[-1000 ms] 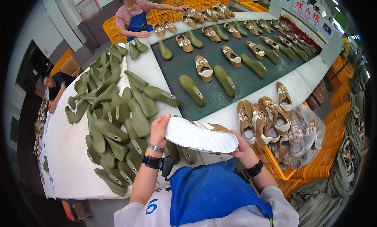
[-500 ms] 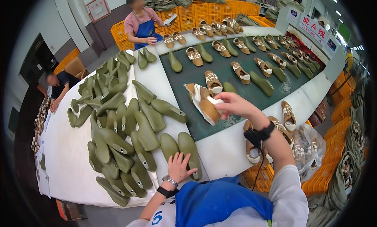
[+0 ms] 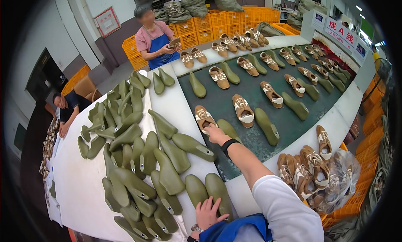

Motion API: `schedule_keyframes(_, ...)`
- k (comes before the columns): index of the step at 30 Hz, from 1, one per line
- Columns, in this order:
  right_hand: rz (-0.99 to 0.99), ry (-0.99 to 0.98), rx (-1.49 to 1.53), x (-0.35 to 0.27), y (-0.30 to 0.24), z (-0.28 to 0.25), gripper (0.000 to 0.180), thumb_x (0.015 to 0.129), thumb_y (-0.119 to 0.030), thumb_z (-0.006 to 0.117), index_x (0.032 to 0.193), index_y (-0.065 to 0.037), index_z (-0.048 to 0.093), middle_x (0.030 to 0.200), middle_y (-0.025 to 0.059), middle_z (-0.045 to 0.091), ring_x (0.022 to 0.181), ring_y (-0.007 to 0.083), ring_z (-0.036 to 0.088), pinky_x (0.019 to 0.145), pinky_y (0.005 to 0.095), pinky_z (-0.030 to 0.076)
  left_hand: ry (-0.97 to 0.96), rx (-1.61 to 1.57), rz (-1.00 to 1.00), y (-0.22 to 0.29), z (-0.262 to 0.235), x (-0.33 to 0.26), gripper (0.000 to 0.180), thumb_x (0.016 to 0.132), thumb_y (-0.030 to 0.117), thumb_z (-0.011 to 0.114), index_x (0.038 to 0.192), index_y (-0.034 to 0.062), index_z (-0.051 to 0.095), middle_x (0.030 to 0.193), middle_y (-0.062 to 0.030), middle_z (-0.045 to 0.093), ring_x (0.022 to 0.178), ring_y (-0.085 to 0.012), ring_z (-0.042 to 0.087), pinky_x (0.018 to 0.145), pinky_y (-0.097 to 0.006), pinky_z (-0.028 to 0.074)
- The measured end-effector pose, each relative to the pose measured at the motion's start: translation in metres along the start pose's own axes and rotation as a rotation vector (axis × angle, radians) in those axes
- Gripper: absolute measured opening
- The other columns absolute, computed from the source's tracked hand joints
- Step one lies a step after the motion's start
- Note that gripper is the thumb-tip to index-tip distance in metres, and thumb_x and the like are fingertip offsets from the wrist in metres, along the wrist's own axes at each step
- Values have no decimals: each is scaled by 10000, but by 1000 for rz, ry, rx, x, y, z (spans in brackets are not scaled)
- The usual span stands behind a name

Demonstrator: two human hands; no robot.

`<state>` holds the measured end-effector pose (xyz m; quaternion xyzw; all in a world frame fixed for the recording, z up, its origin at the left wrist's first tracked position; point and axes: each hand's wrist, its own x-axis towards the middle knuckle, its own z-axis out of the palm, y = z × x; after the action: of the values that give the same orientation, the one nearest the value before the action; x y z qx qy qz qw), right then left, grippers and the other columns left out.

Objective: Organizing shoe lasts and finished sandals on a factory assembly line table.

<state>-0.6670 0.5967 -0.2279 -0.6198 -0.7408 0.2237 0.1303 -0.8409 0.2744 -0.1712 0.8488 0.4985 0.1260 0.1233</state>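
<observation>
Heel toward the person, a brown-and-white shoe [image 3: 202,115] lies in the head view at the end of the right hand [image 3: 217,134], over the near left corner of a dark green surface [image 3: 229,161]. That hand is closed at the heel, its thumb hidden, and the pictures do not settle whether the sole rests fully down. The shoe's long axis runs away from the right hand, toe farthest off and leaning left, so the right is much the nearer hand. Just right of the shoe, partly behind the right hand and roughly parallel, lies a single green last [image 3: 226,127]. Well back on the near side, the left hand [image 3: 207,213] rests open, palm down and fingers spread, gripping nothing, across a side-by-side pair of lasts [image 3: 195,187] on the white counter [image 3: 86,185]; their long axes also point away from it, tilted slightly left. Left of the left hand spreads a heap of lasts [image 3: 149,154]; well right of both hands, more shoes [image 3: 312,163] cluster beside a clear plastic bag [image 3: 345,181].
</observation>
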Motion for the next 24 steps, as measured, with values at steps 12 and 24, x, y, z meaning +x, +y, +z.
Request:
schedule_keyframes(12,242,-212,-480,-58,62,-24,438,839,-153,514,1271,-107,461,967,80,657,864,229,650,646,363,529,-35,-10,-13,4,-4,6,708,672,535,658,1227,125,499,1212,-177,497,1098,-297,481,962,-507,272)
schedule_keyframes(24,356,-241,-228,-121,42,-19,621,801,-236,571,1370,-172,329,1115,143,581,1017,282,570,835,400,456,36,62,68,-3,7,0,685,690,571,630,1202,129,521,1176,-164,525,1052,-272,507,947,-482,298)
